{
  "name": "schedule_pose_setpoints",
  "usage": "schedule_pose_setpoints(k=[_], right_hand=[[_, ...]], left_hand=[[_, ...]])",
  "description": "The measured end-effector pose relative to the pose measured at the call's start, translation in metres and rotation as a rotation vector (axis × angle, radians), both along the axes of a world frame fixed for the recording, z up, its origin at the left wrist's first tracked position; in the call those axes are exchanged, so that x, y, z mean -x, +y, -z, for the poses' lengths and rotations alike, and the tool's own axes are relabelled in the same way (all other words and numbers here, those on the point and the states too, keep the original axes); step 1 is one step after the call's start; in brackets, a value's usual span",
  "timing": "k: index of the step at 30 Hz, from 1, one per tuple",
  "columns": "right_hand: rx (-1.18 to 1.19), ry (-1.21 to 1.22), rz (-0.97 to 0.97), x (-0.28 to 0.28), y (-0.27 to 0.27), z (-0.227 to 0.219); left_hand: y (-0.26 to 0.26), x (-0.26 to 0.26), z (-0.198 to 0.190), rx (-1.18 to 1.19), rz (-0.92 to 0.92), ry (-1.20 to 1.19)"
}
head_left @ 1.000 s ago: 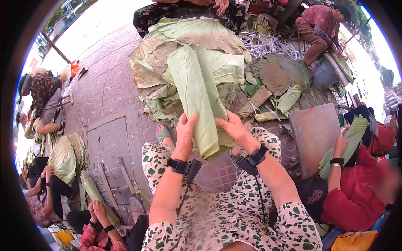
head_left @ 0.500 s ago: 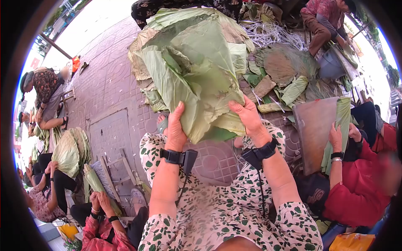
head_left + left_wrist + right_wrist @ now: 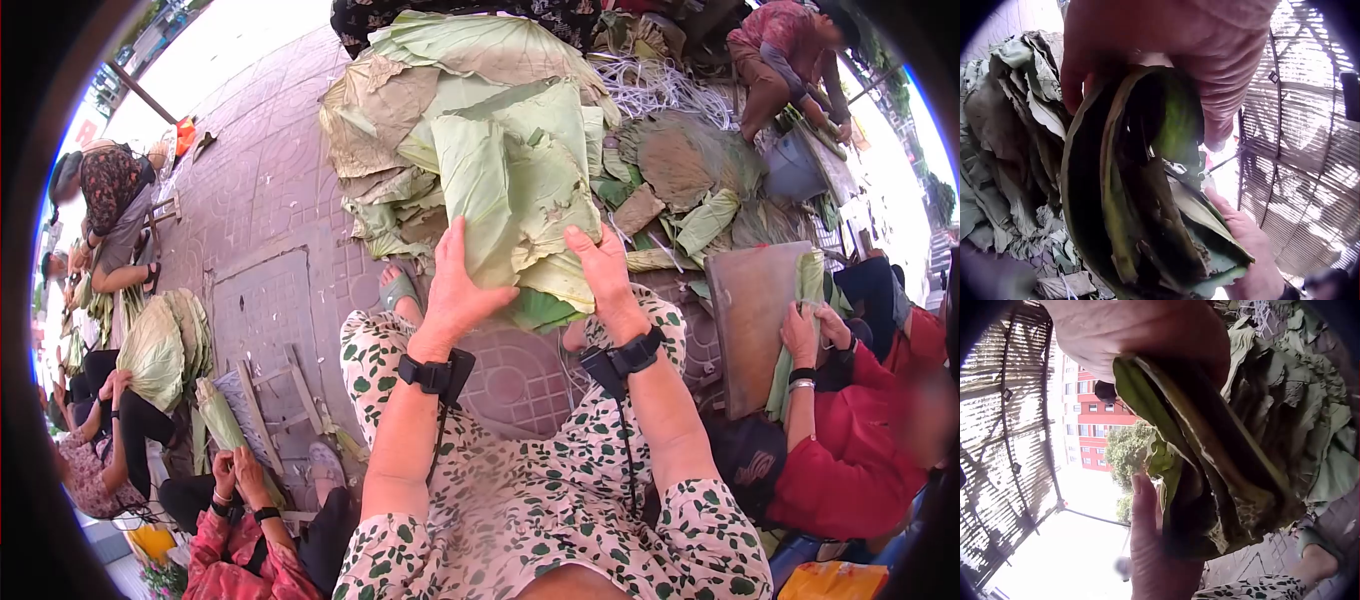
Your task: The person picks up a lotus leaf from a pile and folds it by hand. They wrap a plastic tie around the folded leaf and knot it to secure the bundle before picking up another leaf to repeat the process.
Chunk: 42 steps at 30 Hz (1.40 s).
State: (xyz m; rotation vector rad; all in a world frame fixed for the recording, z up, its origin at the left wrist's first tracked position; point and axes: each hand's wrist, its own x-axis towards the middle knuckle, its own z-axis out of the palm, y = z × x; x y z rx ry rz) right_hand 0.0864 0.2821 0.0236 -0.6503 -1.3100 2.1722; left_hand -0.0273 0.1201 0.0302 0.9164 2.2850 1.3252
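Note:
A bundle of large pale-green dried leaves [image 3: 480,190], folded over lengthwise with torn, browned edges, is held over the lap between both hands. My left hand [image 3: 462,290] grips its left side near the close end, thumb across the top. On the opposite side my right hand [image 3: 605,280] grips the edge, thumb on top. Curved layers of leaf [image 3: 1116,187] show end-on in the left wrist view, with a hollow between them. In the right wrist view the layered leaf end [image 3: 1210,469] lies below the right palm. Fingers under the bundle are hidden in the head view.
Behind the bundle lies a heap of flat leaves [image 3: 370,130]. White strips [image 3: 665,90] and more leaves [image 3: 700,165] lie to its right. A board [image 3: 755,330] leans at the right, beside a person in red [image 3: 850,440]. Other people handle leaves at the left.
The narrow roll was spread into a wide, loose bundle, then drawn narrower again as the hands came closer together. Both hands kept hold of the leaves.

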Motion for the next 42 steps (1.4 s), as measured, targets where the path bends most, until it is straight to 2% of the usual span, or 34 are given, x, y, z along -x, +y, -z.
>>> schedule_pose_setpoints(k=[2,6,8,9,10,12,13,15,16,17,18,19,20,23,25,26,28,30,32,33,34,36,37,42], right_hand=[[0.008,-0.005,-0.011,0.000,0.001,0.000],[-0.038,-0.035,-0.085,0.001,0.001,-0.003],[-0.025,-0.038,-0.105,0.001,0.001,-0.006],[-0.025,-0.032,-0.105,0.001,0.000,-0.006],[-0.025,-0.026,-0.104,0.001,-0.001,-0.007],[-0.010,-0.014,-0.090,0.002,-0.003,-0.012],[0.001,-0.002,-0.073,0.002,-0.004,-0.015],[-0.036,0.035,-0.081,0.002,0.006,0.003],[-0.048,0.057,-0.073,0.003,0.009,0.011],[0.030,0.126,-0.069,0.002,0.005,0.003],[0.067,0.104,-0.026,-0.001,-0.001,-0.018],[0.076,0.135,0.000,0.000,0.001,-0.007],[0.110,0.148,0.014,-0.003,0.000,-0.012],[0.126,0.211,0.055,-0.010,0.006,-0.011],[0.261,0.284,-0.019,-0.011,0.005,-0.016],[0.256,0.289,-0.010,-0.012,0.005,-0.016],[0.268,0.225,0.008,-0.011,0.005,-0.015],[0.226,0.237,0.004,-0.008,0.008,0.005],[-0.411,-0.062,0.150,-0.004,0.009,0.018],[-0.593,-0.365,0.204,-0.008,0.007,0.014],[-0.592,-0.357,0.195,-0.010,0.005,0.011],[-0.829,-0.257,0.170,-0.012,0.003,0.008],[-0.815,-0.292,0.045,-0.016,0.004,0.006],[-0.919,-0.271,-0.047,-0.032,-0.001,-0.008]], left_hand=[[-0.001,0.000,0.009,0.022,-0.041,0.094],[-0.002,0.004,0.019,-0.074,-0.175,0.042],[0.000,0.007,0.020,-0.505,-0.299,-0.297],[-0.003,0.009,0.014,-0.443,-0.344,-0.316],[-0.004,0.012,0.020,-0.536,-0.357,-0.424],[-0.006,0.020,0.022,-0.715,-0.474,-0.907],[-0.005,0.018,0.023,-0.881,-0.473,-1.054],[-0.009,0.020,0.019,-1.006,-0.378,-1.286],[-0.008,0.017,0.016,-1.009,-0.385,-1.289],[-0.006,0.013,0.007,-1.009,-0.368,-1.293],[-0.006,0.009,0.000,-0.992,-0.303,-1.399],[-0.006,0.007,0.001,-0.923,-0.306,-1.328],[-0.007,0.005,0.002,-0.892,-0.217,-1.369],[-0.005,-0.005,0.015,-0.823,-0.176,-1.418],[0.000,-0.009,0.009,-0.805,-0.136,-1.456],[-0.001,-0.013,0.006,-0.797,-0.134,-1.495],[-0.006,-0.014,0.004,-0.813,-0.108,-1.475],[-0.006,-0.013,-0.003,-0.805,-0.094,-1.342],[-0.005,-0.013,-0.005,-0.792,-0.161,-1.296],[-0.004,-0.009,0.003,-0.799,-0.179,-1.207],[-0.004,-0.006,0.010,-0.802,-0.198,-1.120],[-0.002,-0.009,0.010,-0.817,-0.233,-1.078],[-0.001,-0.009,0.009,-0.817,-0.241,-1.060],[0.003,-0.004,0.020,-0.842,-0.278,-0.995]])
